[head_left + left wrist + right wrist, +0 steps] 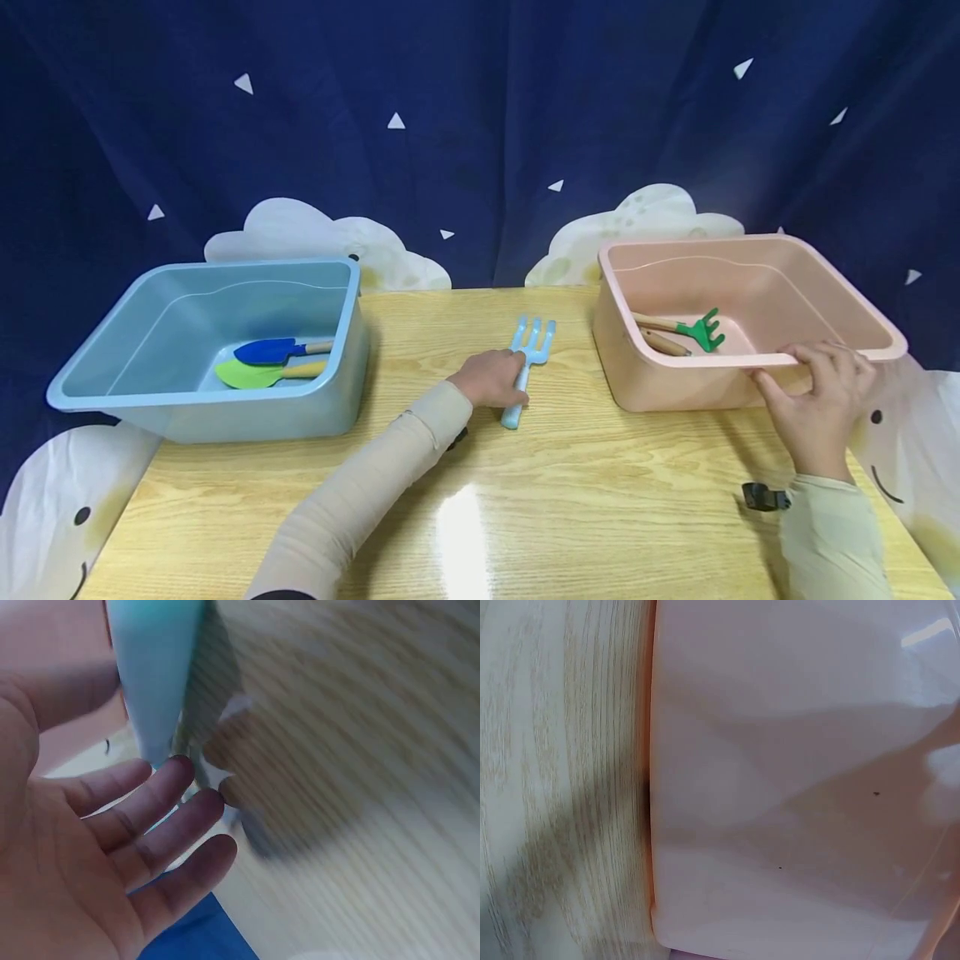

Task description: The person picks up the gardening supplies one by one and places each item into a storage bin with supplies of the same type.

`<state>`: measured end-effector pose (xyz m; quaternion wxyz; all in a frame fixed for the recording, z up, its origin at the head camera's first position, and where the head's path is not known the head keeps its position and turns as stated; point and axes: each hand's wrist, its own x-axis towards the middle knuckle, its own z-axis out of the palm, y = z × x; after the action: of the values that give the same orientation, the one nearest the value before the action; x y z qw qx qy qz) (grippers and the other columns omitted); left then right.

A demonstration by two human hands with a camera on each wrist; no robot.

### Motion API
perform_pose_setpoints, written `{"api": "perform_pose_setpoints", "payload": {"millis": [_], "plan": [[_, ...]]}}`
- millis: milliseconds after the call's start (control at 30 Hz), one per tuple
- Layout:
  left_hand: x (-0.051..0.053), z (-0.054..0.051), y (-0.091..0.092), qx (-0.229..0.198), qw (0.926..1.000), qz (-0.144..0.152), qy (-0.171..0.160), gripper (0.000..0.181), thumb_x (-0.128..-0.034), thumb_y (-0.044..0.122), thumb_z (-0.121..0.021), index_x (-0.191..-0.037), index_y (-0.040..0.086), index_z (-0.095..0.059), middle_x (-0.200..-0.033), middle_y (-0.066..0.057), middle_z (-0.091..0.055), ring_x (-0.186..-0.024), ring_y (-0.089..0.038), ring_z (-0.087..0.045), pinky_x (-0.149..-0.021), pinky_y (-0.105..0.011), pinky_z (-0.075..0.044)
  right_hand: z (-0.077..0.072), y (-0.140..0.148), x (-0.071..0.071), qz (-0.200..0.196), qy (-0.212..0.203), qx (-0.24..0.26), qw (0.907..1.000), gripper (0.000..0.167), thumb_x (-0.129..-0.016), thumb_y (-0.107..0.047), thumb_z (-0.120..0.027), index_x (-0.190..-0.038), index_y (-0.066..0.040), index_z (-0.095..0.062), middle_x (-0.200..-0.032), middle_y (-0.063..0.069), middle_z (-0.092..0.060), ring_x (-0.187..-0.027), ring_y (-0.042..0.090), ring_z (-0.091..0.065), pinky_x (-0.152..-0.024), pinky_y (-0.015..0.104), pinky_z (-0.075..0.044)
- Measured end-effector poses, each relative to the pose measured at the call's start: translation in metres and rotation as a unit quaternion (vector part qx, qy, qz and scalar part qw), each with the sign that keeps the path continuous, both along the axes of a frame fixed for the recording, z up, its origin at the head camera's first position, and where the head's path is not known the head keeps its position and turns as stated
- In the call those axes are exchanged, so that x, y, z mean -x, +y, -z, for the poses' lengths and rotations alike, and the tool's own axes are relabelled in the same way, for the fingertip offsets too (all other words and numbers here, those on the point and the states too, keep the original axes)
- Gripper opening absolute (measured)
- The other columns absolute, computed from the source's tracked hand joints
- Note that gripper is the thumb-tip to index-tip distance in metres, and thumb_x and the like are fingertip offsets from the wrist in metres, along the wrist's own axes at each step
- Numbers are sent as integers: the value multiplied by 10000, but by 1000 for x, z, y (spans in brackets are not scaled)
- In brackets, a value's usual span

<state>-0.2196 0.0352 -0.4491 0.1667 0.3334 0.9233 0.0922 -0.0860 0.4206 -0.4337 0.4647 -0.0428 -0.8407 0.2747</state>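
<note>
My left hand (491,379) reaches over the middle of the table and pinches the handle of a light blue three-pronged hand fork (534,357) between thumb and fingers. In the left wrist view the pale handle (156,667) runs between the thumb and the index fingertip; the other fingers are loosely extended. The prongs point toward the back of the table. At the right, my right hand (821,396) grips the front rim of a pink bin (697,387), thumb on the outer wall and fingers over the edge. The right wrist view shows mostly the bin's wall (727,765).
Inside the pink bin lie a green hand rake (705,331) and a wooden handle (666,343). A blue bin (247,423) on the left holds a blue trowel (266,351) and a green trowel (251,375). A dark blue curtain (465,67) hangs behind the wooden table (585,492).
</note>
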Motion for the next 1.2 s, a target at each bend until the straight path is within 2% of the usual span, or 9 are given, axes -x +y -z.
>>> {"api": "perform_pose_setpoints", "payload": {"millis": [200,267,400,500,667,867,967,1100,1200], "plan": [[11,4,-15,4,9998,-179,-25,334,-912,151,-597,-1245,155,-567,-980,-15,-595,-806,-154,-552,-642,-283,-474,0,-1,1,-24,34,-37,10000,896,-750,-758,-632,-999,103,-654,-1126,319,-572,-1293,263,-386,-1172,385,-124],[13,5,-19,-64,9997,-247,-52,343,-932,176,-609,-1271,159,-568,-990,-25,-593,-819,-162,-551,-669,-296,-476,0,-1,1,-17,30,-44,10000,922,-747,-779,-619,-1002,106,-652,-1125,322,-567,-1299,256,-380,-1167,384,-132],[17,7,-24,-226,9994,-217,-117,381,-929,226,-668,-1294,160,-580,-1012,-37,-604,-840,-166,-546,-725,-313,-477,-1,0,1,-43,23,-74,10000,920,-747,-776,-624,-1001,108,-654,-1115,323,-566,-1259,399,-406,-1162,383,-134],[19,8,-27,-280,9994,-176,-107,441,-913,178,-683,-1340,198,-578,-1024,-29,-610,-835,-171,-534,-737,-316,-459,-2,0,0,-55,-135,-163,9998,882,-773,-742,-622,-1015,106,-650,-1128,318,-567,-1246,413,-400,-1167,396,-120],[23,8,-31,-367,9990,-31,-237,531,-876,106,-699,-1370,257,-578,-1057,-41,-609,-839,-180,-530,-746,-312,-452,-2,0,-1,-6,-245,-182,9995,904,-775,-771,-596,-1025,97,-646,-1146,315,-563,-1275,307,-387,-1167,408,-114],[26,6,-34,-505,9977,157,-434,704,-819,-6,-655,-1453,270,-518,-1023,-53,-614,-802,-167,-501,-727,-281,-437,-3,-1,-1,49,-171,-140,9997,949,-755,-806,-584,-1012,105,-644,-1121,301,-564,-1252,-8,-268,-1166,376,-112],[28,6,-34,-669,9961,198,-542,719,-801,-24,-633,-1452,260,-519,-952,-41,-621,-767,-156,-470,-695,-259,-409,-3,-1,-1,6,-31,-51,10000,934,-744,-791,-615,-993,108,-647,-1102,305,-564,-1248,7,-282,-1166,376,-113],[29,5,-34,-835,9939,192,-693,701,-792,-27,-623,-1441,222,-534,-928,-36,-649,-763,-153,-470,-687,-252,-404,-4,0,-3,2,-119,-25,9999,625,-780,-469,-769,-1005,102,-650,-1107,301,-568,-1262,201,-379,-1171,391,-103],[30,3,-33,-875,9928,158,-804,684,-788,-38,-626,-1425,200,-555,-943,-54,-680,-773,-160,-484,-692,-259,-414,-4,0,-4,17,-279,-64,9996,442,-710,-183,-804,-1023,91,-653,-1132,298,-568,-1273,377,-380,-1175,402,-95]]}}
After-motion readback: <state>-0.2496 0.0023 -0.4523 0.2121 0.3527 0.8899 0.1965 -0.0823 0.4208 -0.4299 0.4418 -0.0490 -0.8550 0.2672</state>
